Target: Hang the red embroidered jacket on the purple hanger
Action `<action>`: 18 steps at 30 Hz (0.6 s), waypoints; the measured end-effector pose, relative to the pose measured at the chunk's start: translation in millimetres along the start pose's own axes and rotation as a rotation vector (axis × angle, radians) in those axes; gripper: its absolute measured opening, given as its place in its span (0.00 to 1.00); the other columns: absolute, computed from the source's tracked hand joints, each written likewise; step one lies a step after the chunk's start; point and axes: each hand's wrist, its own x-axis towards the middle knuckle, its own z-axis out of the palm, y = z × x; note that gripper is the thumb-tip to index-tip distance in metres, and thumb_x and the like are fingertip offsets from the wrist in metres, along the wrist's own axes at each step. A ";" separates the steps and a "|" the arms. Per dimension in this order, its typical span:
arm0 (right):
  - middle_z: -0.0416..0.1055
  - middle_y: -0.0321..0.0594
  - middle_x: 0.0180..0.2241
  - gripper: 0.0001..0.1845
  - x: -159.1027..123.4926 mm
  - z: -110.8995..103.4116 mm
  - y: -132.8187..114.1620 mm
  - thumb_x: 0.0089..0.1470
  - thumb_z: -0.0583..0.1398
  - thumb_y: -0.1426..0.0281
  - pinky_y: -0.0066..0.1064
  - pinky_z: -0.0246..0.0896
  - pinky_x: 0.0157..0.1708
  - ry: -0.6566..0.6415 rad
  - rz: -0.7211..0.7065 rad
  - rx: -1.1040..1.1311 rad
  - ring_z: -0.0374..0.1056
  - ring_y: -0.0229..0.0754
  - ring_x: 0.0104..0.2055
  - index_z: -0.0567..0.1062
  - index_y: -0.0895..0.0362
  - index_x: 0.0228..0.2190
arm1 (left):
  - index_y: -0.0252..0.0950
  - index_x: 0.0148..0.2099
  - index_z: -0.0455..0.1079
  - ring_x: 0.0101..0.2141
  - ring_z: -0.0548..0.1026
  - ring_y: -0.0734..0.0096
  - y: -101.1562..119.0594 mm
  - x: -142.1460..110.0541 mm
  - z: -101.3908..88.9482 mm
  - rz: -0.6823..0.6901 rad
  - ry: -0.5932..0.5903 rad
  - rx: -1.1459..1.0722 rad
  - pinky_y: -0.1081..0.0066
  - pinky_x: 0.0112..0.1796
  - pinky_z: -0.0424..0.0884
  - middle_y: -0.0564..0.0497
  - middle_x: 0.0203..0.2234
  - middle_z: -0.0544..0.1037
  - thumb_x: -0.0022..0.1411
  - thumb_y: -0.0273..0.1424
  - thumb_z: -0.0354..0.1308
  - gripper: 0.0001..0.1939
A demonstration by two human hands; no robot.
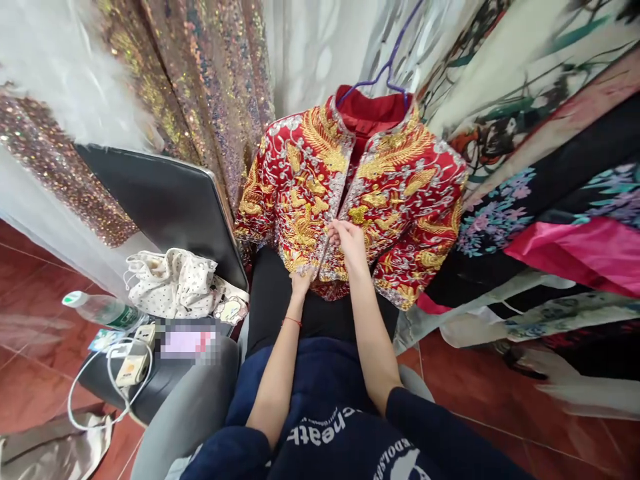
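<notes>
A red jacket (400,193) thick with gold and silver embroidery hangs on a purple hanger (385,70) in front of me, its hem over my lap. My left hand (301,282) grips the hem at the bottom of the left front panel. My right hand (347,243) pinches the front opening edge at mid-height, fingers closed on the cloth. A red string bracelet circles my left wrist.
A black chair (165,200) at left holds a polka-dot cloth bag (173,283), a water bottle (103,310) and a white charger with cable (131,369). Sequined fabric (200,87) hangs behind. Patterned garments (550,200) hang at right. The floor is red tile.
</notes>
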 end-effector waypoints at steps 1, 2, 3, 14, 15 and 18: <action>0.69 0.32 0.20 0.18 -2.8 -0.4 0.6 0.52 0.63 0.55 0.24 0.58 0.24 0.002 -0.006 0.008 0.61 0.30 0.20 0.77 0.58 0.26 | 0.28 0.46 0.71 0.69 0.49 0.39 9.1 -4.1 1.7 0.027 0.044 0.046 0.59 0.62 0.57 0.27 0.57 0.70 0.33 0.19 0.76 0.34; 0.69 0.31 0.19 0.18 -6.1 -0.4 2.5 0.51 0.63 0.55 0.24 0.58 0.25 0.012 -0.011 0.018 0.61 0.30 0.20 0.77 0.58 0.26 | 0.27 0.49 0.69 0.71 0.39 0.38 19.0 -9.2 5.0 0.070 0.091 0.114 0.58 0.64 0.53 0.25 0.62 0.64 0.30 0.19 0.76 0.39; 0.68 0.31 0.19 0.18 -9.2 0.0 5.0 0.51 0.63 0.54 0.24 0.58 0.25 0.017 -0.021 0.025 0.61 0.30 0.20 0.77 0.58 0.26 | 0.27 0.51 0.67 0.71 0.32 0.37 29.5 -14.9 10.2 0.141 0.126 0.213 0.56 0.65 0.50 0.22 0.65 0.58 0.29 0.20 0.77 0.42; 0.72 0.33 0.20 0.19 11.3 -8.7 15.3 0.48 0.65 0.53 0.26 0.64 0.26 0.152 0.001 -0.101 0.69 0.36 0.24 0.74 0.57 0.29 | 0.39 0.34 0.63 0.40 0.71 0.58 107.7 -21.9 93.5 1.011 0.011 1.135 0.64 0.42 0.66 0.45 0.35 0.73 0.61 0.30 0.60 0.07; 0.74 0.34 0.22 0.19 14.5 -8.9 16.2 0.49 0.65 0.52 0.26 0.65 0.27 0.161 -0.011 -0.133 0.71 0.37 0.26 0.74 0.57 0.30 | 0.40 0.33 0.62 0.38 0.71 0.60 106.5 -17.6 95.1 1.023 0.012 1.134 0.66 0.39 0.65 0.46 0.34 0.72 0.61 0.30 0.59 0.08; 0.75 0.36 0.24 0.19 21.4 -6.1 18.0 0.52 0.63 0.52 0.27 0.68 0.30 0.173 -0.033 -0.194 0.73 0.38 0.28 0.74 0.56 0.31 | 0.40 0.30 0.59 0.34 0.69 0.64 101.4 -6.7 96.2 1.052 0.029 1.094 0.69 0.34 0.62 0.50 0.30 0.70 0.61 0.28 0.58 0.10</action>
